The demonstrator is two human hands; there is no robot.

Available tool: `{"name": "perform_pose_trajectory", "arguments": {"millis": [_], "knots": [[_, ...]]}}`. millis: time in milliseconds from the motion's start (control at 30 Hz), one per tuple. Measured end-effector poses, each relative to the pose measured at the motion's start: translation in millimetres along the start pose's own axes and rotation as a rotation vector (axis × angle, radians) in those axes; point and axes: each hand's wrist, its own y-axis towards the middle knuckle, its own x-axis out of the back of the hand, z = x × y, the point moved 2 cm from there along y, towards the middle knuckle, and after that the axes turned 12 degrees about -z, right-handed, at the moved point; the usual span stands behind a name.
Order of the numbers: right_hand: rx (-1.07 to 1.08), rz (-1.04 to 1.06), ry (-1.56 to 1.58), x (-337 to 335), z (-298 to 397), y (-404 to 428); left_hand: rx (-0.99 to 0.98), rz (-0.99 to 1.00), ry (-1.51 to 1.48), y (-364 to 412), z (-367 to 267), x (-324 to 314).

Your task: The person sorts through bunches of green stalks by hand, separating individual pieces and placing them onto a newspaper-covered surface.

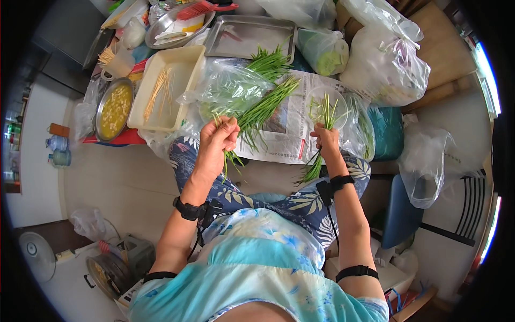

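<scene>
A few garlic chives are gripped in my left hand [217, 141], their leaf ends [230, 157] hanging below the fist. My right hand [329, 141] is closed around a larger bunch of garlic chives [314, 171]; its pale stem ends point away from me over a round clear plastic container [343, 98]. Between the hands, a loose pile of garlic chives [267, 104] lies on a newspaper [291, 135] at the table's near edge. More chives [268, 64] lie farther back, partly beside a clear plastic bag [235, 82]. The fingertips of both hands are partly hidden.
Left of the pile stand a cream plastic tub [141, 106] with bamboo skewers and a metal bowl of yellow liquid with pieces [114, 108]. Behind are a steel tray [253, 38] and a red-handled brush [197, 10]. Filled plastic bags [386, 68] crowd the right; a blue chair [402, 213] stands nearby.
</scene>
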Motion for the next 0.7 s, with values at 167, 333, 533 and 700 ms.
{"name": "perform_pose_trajectory", "arguments": {"millis": [167,333,533,700], "knots": [[0.011,-0.016,-0.007,-1,-12,0,0.015,-0.070,-0.054,3,6,0],[-0.006,0.068,0.017,-8,2,-28,0.031,0.045,0.050,11,15,-22],[0.009,0.089,0.066,-4,1,-25,0.025,0.115,0.128,21,17,-32],[0.117,0.180,0.077,-6,39,-57,-0.015,0.116,0.201,30,25,-49]]}}
